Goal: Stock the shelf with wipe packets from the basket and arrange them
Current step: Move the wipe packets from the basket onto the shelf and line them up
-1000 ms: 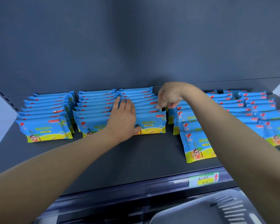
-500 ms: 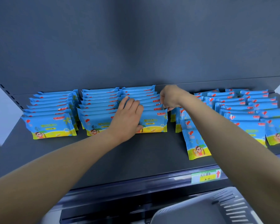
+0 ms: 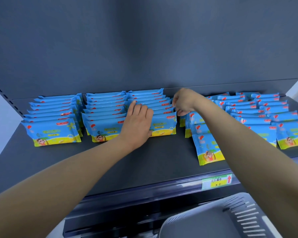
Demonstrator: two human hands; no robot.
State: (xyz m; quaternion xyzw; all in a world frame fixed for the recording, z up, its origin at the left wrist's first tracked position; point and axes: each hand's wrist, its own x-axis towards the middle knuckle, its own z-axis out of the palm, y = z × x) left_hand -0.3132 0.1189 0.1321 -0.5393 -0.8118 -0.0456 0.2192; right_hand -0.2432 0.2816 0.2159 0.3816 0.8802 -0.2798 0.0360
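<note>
Blue wipe packets [image 3: 163,126] part-hidden under left hand [image 3: 138,122]; right hand [image 3: 184,102] fingertips unseen.

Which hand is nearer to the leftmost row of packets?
Left. The left hand lies on the neighbouring rows just right of the leftmost row; the right hand is farther right.

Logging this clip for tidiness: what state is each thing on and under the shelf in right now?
Left hand: flat, pressing on the third row.
Right hand: curled, pinching that row's right end.
Third row: lined up, leaning back.
Fourth row's front packet: sticking out forward, askew.
Basket: below the shelf, contents hidden.
</note>
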